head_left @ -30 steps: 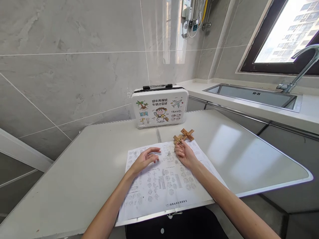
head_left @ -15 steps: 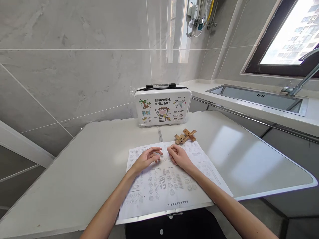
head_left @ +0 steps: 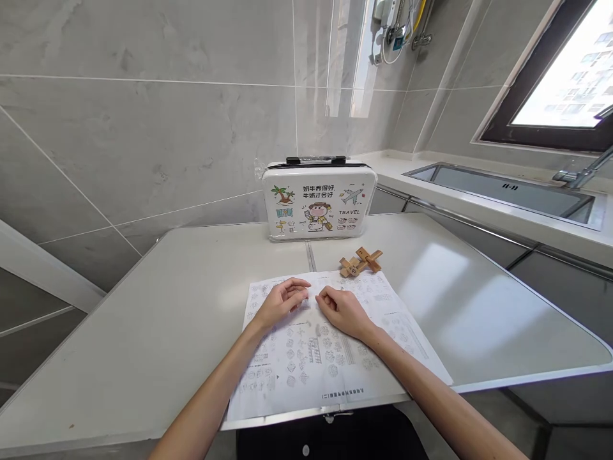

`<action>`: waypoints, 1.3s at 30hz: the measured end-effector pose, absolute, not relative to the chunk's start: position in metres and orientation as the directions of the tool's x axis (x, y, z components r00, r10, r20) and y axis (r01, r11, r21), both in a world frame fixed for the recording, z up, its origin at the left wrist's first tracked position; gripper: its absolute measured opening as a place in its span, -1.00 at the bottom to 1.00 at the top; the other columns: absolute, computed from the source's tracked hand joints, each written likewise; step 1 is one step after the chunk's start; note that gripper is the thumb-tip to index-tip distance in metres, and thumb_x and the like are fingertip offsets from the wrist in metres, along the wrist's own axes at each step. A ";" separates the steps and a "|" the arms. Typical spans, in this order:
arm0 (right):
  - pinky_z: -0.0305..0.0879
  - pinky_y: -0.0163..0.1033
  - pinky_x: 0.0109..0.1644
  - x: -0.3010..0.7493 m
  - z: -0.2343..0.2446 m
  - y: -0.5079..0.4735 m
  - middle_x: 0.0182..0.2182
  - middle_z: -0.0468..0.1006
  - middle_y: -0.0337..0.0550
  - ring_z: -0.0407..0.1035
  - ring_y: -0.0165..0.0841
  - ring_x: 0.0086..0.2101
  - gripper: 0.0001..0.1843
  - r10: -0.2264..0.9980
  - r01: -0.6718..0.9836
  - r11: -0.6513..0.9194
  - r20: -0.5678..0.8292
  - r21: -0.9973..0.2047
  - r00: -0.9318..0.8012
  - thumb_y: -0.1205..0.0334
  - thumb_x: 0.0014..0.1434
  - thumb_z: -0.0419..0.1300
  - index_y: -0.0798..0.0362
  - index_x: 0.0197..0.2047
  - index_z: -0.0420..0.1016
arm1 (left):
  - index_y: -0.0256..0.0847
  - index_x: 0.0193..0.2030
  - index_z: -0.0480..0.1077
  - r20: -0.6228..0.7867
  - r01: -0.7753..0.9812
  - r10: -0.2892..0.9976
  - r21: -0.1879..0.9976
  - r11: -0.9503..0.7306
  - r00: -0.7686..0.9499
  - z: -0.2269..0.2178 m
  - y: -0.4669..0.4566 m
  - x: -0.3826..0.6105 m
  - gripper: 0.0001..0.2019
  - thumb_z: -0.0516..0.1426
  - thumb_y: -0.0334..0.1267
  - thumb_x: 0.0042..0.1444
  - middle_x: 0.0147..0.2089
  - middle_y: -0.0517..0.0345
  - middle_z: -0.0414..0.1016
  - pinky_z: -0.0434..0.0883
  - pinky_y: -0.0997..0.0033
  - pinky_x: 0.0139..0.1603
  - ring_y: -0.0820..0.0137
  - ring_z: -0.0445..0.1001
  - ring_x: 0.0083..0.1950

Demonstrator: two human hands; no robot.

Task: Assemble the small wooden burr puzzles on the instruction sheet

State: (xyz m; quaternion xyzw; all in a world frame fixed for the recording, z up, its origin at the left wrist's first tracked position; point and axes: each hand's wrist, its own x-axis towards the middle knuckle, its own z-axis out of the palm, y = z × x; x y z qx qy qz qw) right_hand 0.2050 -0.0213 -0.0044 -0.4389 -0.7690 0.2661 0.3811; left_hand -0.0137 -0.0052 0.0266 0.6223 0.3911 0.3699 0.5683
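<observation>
A printed paper sheet [head_left: 345, 377] covered with small line diagrams lies on the table under both forearms. My left hand [head_left: 283, 303] hovers or rests over its upper left part, fingers loosely bent and apart, with nothing visible in them. Close by on the right, my right hand [head_left: 343, 310] is on the sheet with its fingers curled under; no object shows in it. The hands do not touch each other. Just beyond the right hand, at the sheet's far edge, is a wooden interlocking puzzle [head_left: 352, 267] with a second crossed wooden puzzle [head_left: 370, 259] against it.
A white cartoon-printed case [head_left: 318, 204] with a black handle stands upright at the back of the pale folding table [head_left: 182, 319], near the tiled wall. To the right is a counter with a sink [head_left: 507, 191] and a faucet [head_left: 582, 176].
My right hand has turned so its back faces up more, and it has shifted slightly left. The left hand has barely moved. The whole view has shifted a little.
</observation>
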 end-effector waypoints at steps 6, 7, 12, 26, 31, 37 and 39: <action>0.11 -0.26 -0.36 0.204 -0.004 -0.021 -0.58 0.35 -0.31 0.24 -0.36 -0.55 -0.73 0.888 0.496 0.454 0.326 -0.740 -0.326 0.11 0.42 0.07 -0.04 -0.35 0.32 | -0.23 -0.08 0.52 0.005 0.047 0.930 0.999 -0.023 0.367 0.032 -0.005 -0.016 -0.62 0.30 0.06 0.18 -0.38 0.22 0.33 0.15 0.51 -0.48 0.53 0.21 -0.44; 0.10 -0.26 -0.37 0.204 -0.003 -0.021 -0.58 0.34 -0.32 0.23 -0.36 -0.55 -0.73 0.890 0.503 0.449 0.320 -0.739 -0.324 0.11 0.42 0.07 -0.04 -0.35 0.31 | -0.23 -0.09 0.52 0.004 0.044 0.931 0.999 -0.021 0.364 0.033 -0.005 -0.017 -0.62 0.30 0.07 0.17 -0.39 0.23 0.32 0.13 0.51 -0.49 0.53 0.19 -0.45; 0.11 -0.27 -0.38 0.204 -0.004 -0.021 -0.58 0.32 -0.33 0.21 -0.38 -0.56 -0.72 0.892 0.519 0.445 0.306 -0.730 -0.334 0.10 0.43 0.05 -0.02 -0.34 0.32 | -0.22 -0.11 0.50 -0.024 0.084 0.934 0.996 -0.007 0.357 0.035 -0.006 -0.031 -0.62 0.29 0.07 0.18 -0.42 0.26 0.30 0.10 0.52 -0.50 0.54 0.16 -0.46; 0.11 -0.27 -0.39 0.209 -0.009 -0.017 -0.58 0.27 -0.35 0.17 -0.39 -0.55 -0.73 0.912 0.544 0.406 0.288 -0.734 -0.293 0.11 0.43 0.07 -0.02 -0.34 0.32 | -0.21 -0.26 0.45 0.086 0.154 0.976 0.981 -0.118 0.202 0.025 0.018 -0.073 -0.69 0.24 0.02 0.24 -0.49 0.32 0.16 0.07 0.48 -0.47 0.52 0.07 -0.49; 0.12 -0.27 -0.40 0.210 -0.009 -0.016 -0.58 0.27 -0.35 0.15 -0.40 -0.55 -0.71 0.936 0.516 0.348 0.259 -0.783 -0.239 0.08 0.41 0.09 -0.02 -0.36 0.32 | -0.21 -0.27 0.44 0.104 0.225 0.965 0.961 -0.159 0.239 0.022 0.017 -0.069 -0.71 0.23 -0.01 0.26 -0.48 0.32 0.14 0.13 0.45 -0.40 0.49 0.09 -0.45; 0.12 -0.28 -0.39 0.210 -0.011 -0.013 -0.59 0.26 -0.35 0.14 -0.40 -0.56 -0.70 0.936 0.526 0.349 0.264 -0.776 -0.232 0.07 0.41 0.09 -0.02 -0.36 0.32 | -0.20 -0.28 0.43 0.097 0.240 0.967 0.958 -0.155 0.236 0.021 0.014 -0.071 -0.70 0.21 0.01 0.27 -0.49 0.33 0.12 0.13 0.45 -0.40 0.48 0.09 -0.46; 0.14 -0.28 -0.39 0.209 -0.010 -0.013 -0.59 0.28 -0.34 0.17 -0.39 -0.55 -0.71 0.928 0.533 0.370 0.276 -0.761 -0.250 0.08 0.41 0.09 -0.02 -0.36 0.33 | -0.20 -0.29 0.44 0.107 0.243 0.966 0.956 -0.165 0.237 0.022 0.014 -0.071 -0.71 0.22 0.00 0.26 -0.49 0.33 0.13 0.13 0.45 -0.40 0.48 0.10 -0.46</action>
